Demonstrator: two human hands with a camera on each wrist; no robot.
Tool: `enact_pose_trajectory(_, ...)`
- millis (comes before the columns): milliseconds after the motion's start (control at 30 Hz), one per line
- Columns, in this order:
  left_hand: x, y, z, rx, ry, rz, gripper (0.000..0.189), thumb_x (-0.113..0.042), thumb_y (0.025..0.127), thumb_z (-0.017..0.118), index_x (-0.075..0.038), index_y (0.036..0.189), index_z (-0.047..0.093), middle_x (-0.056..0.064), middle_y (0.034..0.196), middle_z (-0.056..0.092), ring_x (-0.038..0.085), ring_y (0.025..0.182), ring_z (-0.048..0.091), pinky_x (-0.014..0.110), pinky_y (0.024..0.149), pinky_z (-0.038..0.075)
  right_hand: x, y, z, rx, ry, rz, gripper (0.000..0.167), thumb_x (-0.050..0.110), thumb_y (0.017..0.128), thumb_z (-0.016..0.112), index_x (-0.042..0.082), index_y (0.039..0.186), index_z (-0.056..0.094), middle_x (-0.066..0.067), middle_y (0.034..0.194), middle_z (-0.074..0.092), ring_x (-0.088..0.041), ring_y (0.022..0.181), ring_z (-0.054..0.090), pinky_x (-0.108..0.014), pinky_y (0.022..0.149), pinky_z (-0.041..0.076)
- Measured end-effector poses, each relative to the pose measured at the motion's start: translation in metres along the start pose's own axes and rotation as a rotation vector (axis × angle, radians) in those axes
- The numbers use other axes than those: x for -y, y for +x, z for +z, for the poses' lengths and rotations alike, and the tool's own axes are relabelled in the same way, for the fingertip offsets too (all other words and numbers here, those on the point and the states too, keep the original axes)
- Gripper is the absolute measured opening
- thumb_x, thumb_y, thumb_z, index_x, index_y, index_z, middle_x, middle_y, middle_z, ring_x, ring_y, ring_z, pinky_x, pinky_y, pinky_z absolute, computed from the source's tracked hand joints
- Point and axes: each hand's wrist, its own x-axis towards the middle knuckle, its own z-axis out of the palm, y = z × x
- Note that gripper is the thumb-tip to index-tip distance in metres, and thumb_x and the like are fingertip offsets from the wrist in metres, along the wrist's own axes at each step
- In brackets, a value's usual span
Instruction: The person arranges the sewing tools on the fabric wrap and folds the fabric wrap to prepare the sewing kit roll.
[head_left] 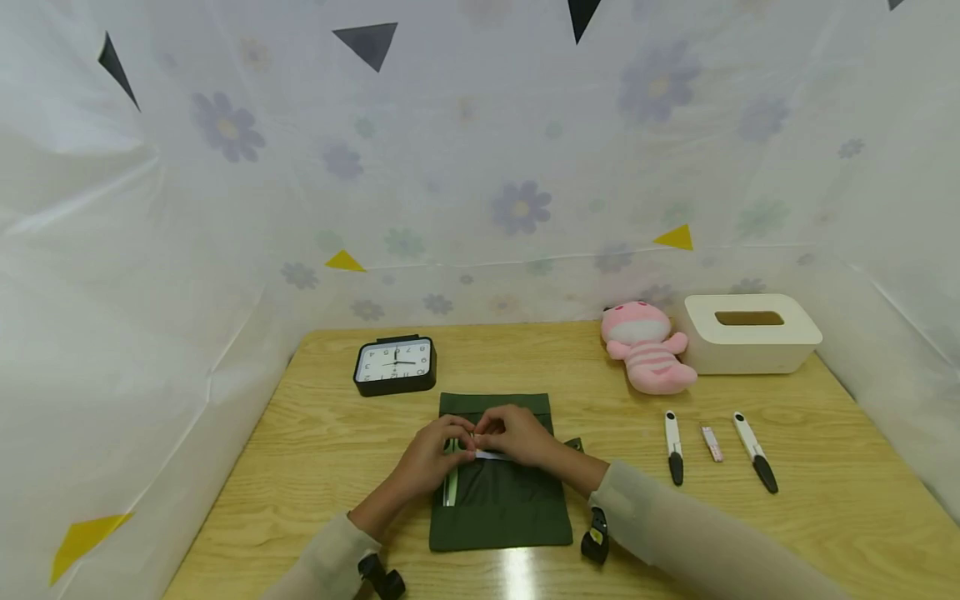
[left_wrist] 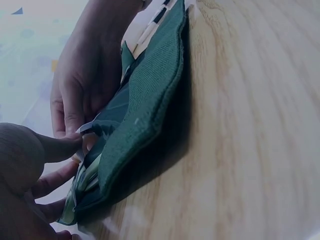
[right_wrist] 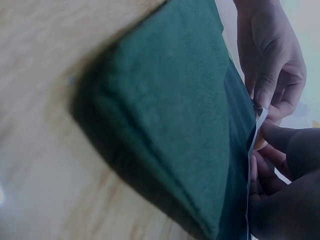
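Note:
A dark green fabric pouch (head_left: 517,521) lies flat on the wooden table in front of me, with a snap tab out to its right. My left hand (head_left: 429,454) and right hand (head_left: 517,435) meet over its upper half, fingertips nearly touching. Between thumb and fingers, each pinches the thin white edging (right_wrist: 251,155) of the pouch's inner pocket, raised a little in the right wrist view. A slim pale green item (head_left: 450,483) sits along the pouch's left side, partly under my left hand. Fingers hide what else may be at the pinch point.
Behind the pouch, to the left, lies a black-framed clock (head_left: 395,373). A pink plush toy (head_left: 651,367) and a white tissue box (head_left: 750,354) stand back right. Nearer are two white-and-black tools (head_left: 672,446), with a small pink-and-white item (head_left: 711,442) between them.

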Motion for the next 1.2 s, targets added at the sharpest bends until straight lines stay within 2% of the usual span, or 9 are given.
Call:
enact_pose_trajectory(200,0.003,0.001,0.001,-0.018,0.008,-0.016,0.015,-0.008,0.092,0.076,-0.014,0.081,0.069,0.007,0.122,0.067,0.031,0.117,0.062,0.055,0.100,0.049,0.000,-0.001,-0.003,0.059,0.007,0.002,0.016,0.026,0.100,0.071,0.017,0.109,0.080,0.003,0.105,0.074,-0.011,0.092,0.067,-0.036,0.081,0.055)
enact_pose_trajectory(333,0.004,0.001,0.002,-0.024,0.012,-0.020,0.016,-0.007,0.092,0.076,-0.015,0.079,0.069,0.007,0.120,0.067,0.032,0.117,0.062,0.055,0.101,0.048,0.003,-0.003,-0.005,0.072,0.016,0.015,0.017,0.024,0.101,0.069,0.016,0.111,0.080,0.001,0.109,0.075,-0.013,0.096,0.067,-0.037,0.083,0.055)
enact_pose_trajectory(500,0.006,0.002,0.003,-0.027,0.012,-0.027,0.016,-0.007,0.092,0.077,-0.015,0.080,0.069,0.007,0.119,0.067,0.032,0.117,0.062,0.055,0.101,0.048,0.005,-0.003,-0.008,0.058,0.054,0.032,0.014,0.020,0.100,0.070,0.012,0.106,0.081,-0.001,0.106,0.075,-0.014,0.096,0.067,-0.038,0.084,0.055)
enact_pose_trajectory(667,0.007,0.001,0.003,-0.030,0.021,-0.027,0.015,-0.008,0.092,0.076,-0.015,0.081,0.069,0.006,0.119,0.068,0.031,0.117,0.062,0.055,0.101,0.048,0.002,-0.001,-0.009,0.055,0.059,0.046,0.013,0.020,0.099,0.071,0.014,0.102,0.081,0.002,0.103,0.075,-0.010,0.093,0.065,-0.034,0.082,0.054)
enact_pose_trajectory(933,0.008,-0.002,0.001,0.005,0.037,-0.036,0.015,-0.006,0.093,0.075,-0.014,0.082,0.069,0.009,0.124,0.068,0.035,0.123,0.061,0.056,0.103,0.048,-0.001,-0.001,-0.009,0.137,0.032,-0.008,0.011,0.021,0.099,0.071,0.018,0.099,0.081,0.007,0.098,0.075,-0.009,0.090,0.065,-0.036,0.083,0.054)
enact_pose_trajectory(1033,0.011,-0.002,-0.001,0.040,0.047,-0.051,0.012,-0.009,0.093,0.076,-0.016,0.085,0.071,0.009,0.130,0.067,0.036,0.132,0.057,0.057,0.108,0.044,-0.002,-0.002,-0.009,0.161,0.031,-0.016,0.011,0.022,0.100,0.070,0.019,0.099,0.081,0.007,0.097,0.075,-0.009,0.088,0.065,-0.036,0.082,0.054)
enact_pose_trajectory(1200,0.015,-0.002,-0.006,0.110,0.009,-0.042,0.004,-0.017,0.093,0.078,-0.014,0.091,0.076,0.012,0.140,0.064,0.038,0.145,0.044,0.066,0.118,0.024,-0.002,-0.002,-0.011,0.171,0.032,-0.017,0.012,0.024,0.100,0.071,0.019,0.099,0.081,0.007,0.097,0.075,-0.009,0.089,0.065,-0.038,0.083,0.054)
